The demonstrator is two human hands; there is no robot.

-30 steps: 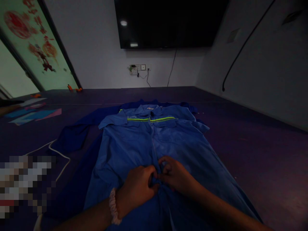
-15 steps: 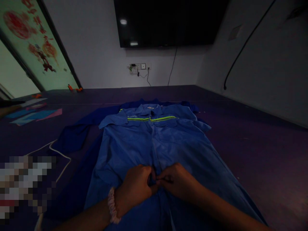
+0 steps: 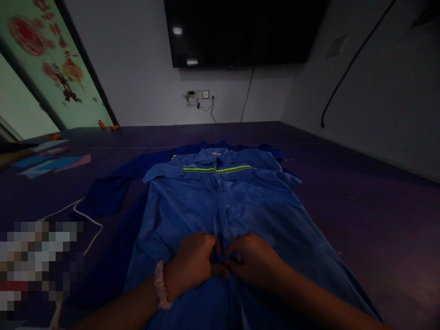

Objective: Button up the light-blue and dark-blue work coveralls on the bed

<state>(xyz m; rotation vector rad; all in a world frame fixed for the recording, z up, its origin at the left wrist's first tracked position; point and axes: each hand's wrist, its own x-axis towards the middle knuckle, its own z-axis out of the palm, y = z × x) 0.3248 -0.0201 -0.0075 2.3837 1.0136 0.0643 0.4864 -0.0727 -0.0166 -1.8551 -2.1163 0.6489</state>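
Note:
A blue short-sleeved work shirt [image 3: 185, 208] with a yellow-green stripe across the chest lies face up, its collar pointing away from me. My left hand [image 3: 197, 256], with a pink scrunchie [image 3: 161, 284] on the wrist, pinches the shirt's front placket low down. Opposite it, my right hand [image 3: 254, 259] grips the same front edge between thumb and fingers. The fingertips of both hands nearly meet; whether a button sits between them is too dark to tell. Under the shirt lies a darker blue garment [image 3: 110, 188], one sleeve spread to the left.
Pink and blue sheets [image 3: 55, 162] lie on the purple surface [image 3: 343, 201] at left. A white cord [image 3: 91, 222] runs near a blurred-out patch. Orange items [image 3: 109, 126] sit by the glass door. A television [image 3: 244, 32] hangs above wall sockets [image 3: 202, 95].
The fingers of both hands have shifted slightly at the placket, the left thumb now reaching further right beneath the right fingertips. The shirt lies as before.

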